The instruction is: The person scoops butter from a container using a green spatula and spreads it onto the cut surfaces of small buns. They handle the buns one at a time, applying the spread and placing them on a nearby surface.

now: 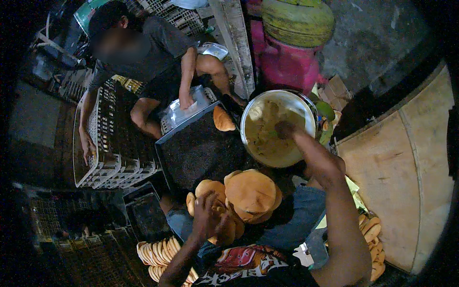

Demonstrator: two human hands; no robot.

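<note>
My left hand lies over round, golden bread buns above my lap, its fingers and thumb curled around one of them. Right beside it, more buns are piled up, with a broad flat bun on top. My right hand reaches into a round metal pot holding a thick yellow-brown paste. The fingers are dark and blurred there, so whether they hold anything is hidden. A dark baking tray lies in front of me, with a single folded bun at its far corner.
Across the tray a person sits with one hand on clear plastic bags and the other at stacked plastic crates. Rows of buns stand at lower left, more buns at right. Gas cylinders stand behind the pot; a wooden board is right.
</note>
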